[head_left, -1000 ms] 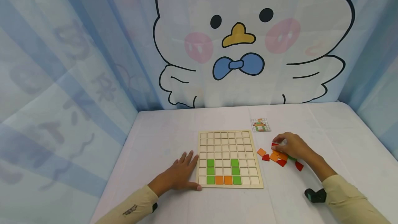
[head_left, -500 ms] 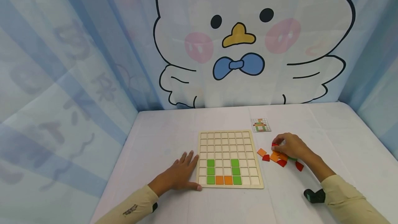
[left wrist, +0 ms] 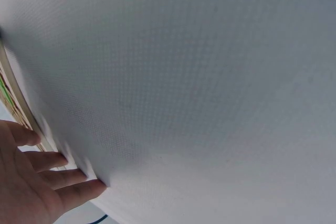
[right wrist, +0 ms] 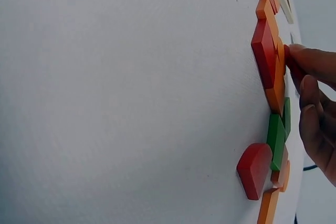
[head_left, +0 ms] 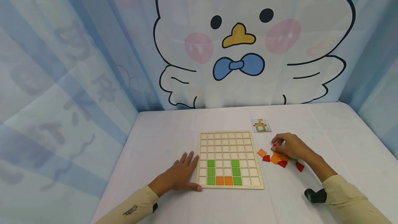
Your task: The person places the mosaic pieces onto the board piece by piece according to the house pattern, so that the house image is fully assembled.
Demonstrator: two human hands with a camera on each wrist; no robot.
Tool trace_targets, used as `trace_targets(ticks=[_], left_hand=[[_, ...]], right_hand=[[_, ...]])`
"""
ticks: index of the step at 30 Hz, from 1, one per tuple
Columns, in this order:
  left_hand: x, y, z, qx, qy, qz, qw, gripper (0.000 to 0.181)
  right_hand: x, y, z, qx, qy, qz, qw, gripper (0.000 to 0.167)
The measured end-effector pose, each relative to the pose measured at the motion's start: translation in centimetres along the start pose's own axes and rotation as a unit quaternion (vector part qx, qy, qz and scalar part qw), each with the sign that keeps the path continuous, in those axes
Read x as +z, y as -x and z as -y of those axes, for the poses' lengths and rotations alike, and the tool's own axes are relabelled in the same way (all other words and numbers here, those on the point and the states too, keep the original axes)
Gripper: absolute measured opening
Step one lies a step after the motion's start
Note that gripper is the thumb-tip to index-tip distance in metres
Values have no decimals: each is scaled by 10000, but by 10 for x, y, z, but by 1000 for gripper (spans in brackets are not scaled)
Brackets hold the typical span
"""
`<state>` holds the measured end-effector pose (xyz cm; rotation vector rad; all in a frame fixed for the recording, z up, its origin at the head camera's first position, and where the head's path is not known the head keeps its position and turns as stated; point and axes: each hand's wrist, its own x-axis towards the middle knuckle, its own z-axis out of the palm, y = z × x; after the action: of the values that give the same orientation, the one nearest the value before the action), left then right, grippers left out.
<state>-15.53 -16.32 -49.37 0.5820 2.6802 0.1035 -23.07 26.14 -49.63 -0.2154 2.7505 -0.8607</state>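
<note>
My left hand (head_left: 180,175) lies with spread, straight fingers on the table, touching the left edge of a wooden grid board (head_left: 224,144). In the board's lower rows sit several green square tiles (head_left: 211,171), in two columns, and two orange tiles (head_left: 219,180) between them at the bottom. To the right of the board, my right hand (head_left: 291,145) pinches a red wooden piece (right wrist: 294,62) between thumb and finger, over a loose pile. Orange pieces (head_left: 274,159), a red rounded piece (right wrist: 255,170) and green pieces (right wrist: 276,140) lie there. My right hand hides part of the pile.
A small pattern card (head_left: 261,125) lies beyond the board's upper right corner. A black object (head_left: 315,195) is beside the right sleeve. White cloth covers the table (head_left: 168,130), and a printed curtain (head_left: 236,89) hangs behind its far edge.
My right fingertips have shifted slightly above the pile, with the red piece between them. The left hand, board and its tiles stay in place.
</note>
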Motion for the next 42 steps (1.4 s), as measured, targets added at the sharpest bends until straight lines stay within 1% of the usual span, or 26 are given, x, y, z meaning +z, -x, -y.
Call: trace_targets(ticks=[6, 11, 15, 25, 29, 36, 37, 39, 42], left_hand=[[0, 0, 0, 12, -34, -12, 10000, 117], [-1, 0, -1, 9, -41, -11, 10000, 117], [0, 0, -1, 4, -62, -6, 10000, 117], [-1, 1, -1, 2, -99, 0, 10000, 116], [-2, 2, -2, 1, -95, -1, 10000, 115], [-3, 3, -3, 2, -32, 33, 10000, 114], [-3, 3, -3, 3, -29, 38, 10000, 114], [-2, 2, -3, 9, -39, 24, 10000, 115], [-1, 1, -2, 12, -49, 17, 10000, 115]], right_hand=[[-2, 4, 3, -162, -82, 70, 9998, 32], [0, 4, 7, -433, -79, 71, 9990, 29], [2, 5, 9, -530, -28, 83, 9986, 26], [7, 4, 7, -460, 25, 165, 9988, 22], [8, 5, 6, -431, 23, 265, 9987, 21], [8, 10, 7, -569, 338, 287, 9974, 20], [8, 10, 8, -539, 356, 301, 9975, 20], [8, 11, 8, -574, 397, 334, 9970, 23], [6, 12, 7, -568, 295, 466, 9969, 29]])
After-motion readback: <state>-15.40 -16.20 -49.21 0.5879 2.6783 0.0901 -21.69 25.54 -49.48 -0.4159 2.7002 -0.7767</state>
